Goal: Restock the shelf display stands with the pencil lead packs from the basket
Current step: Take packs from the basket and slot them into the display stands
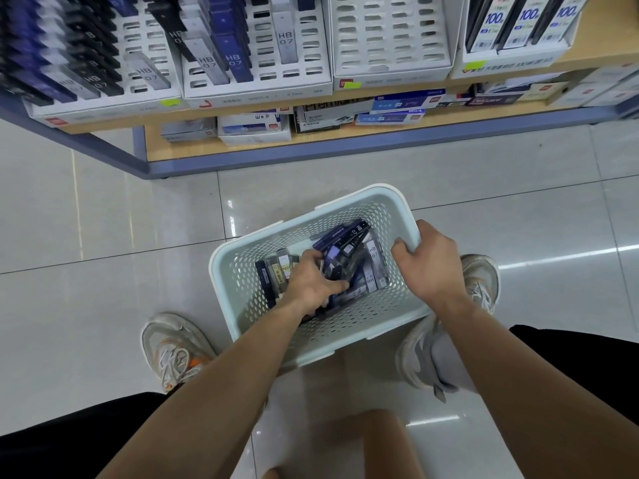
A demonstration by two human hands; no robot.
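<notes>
**Tech A:** Report hand states, left to right.

**Tech B:** The left hand (313, 281) is inside the basket (218, 271), with its fingers curled round a cluster of pencil lead packs (359, 257). To its right, the right hand (428, 264) grips the basket rim.

**Tech A:** Task progress?

**Tech B:** Judged early to middle. Well beyond the hands, the left display stand (103, 63) and the middle display stand (256, 46) hold HB 0.7 packs but have open slots. The third display stand (390, 36) shows only empty slots. Many packs remain under and beside the left hand.

**Tech A:** Surroundings and obstructions?

**Tech B:** A white shoe (176, 350) stands left of the left forearm. Stock boxes (256, 127) sit on the lower shelf, between the hands and the stands. A carton marked 100 (511, 62) stands far beyond the right hand. Nothing visible blocks the path upward, though the lower shelf edge projects toward the hands and probably needs clearing on the lift.
</notes>
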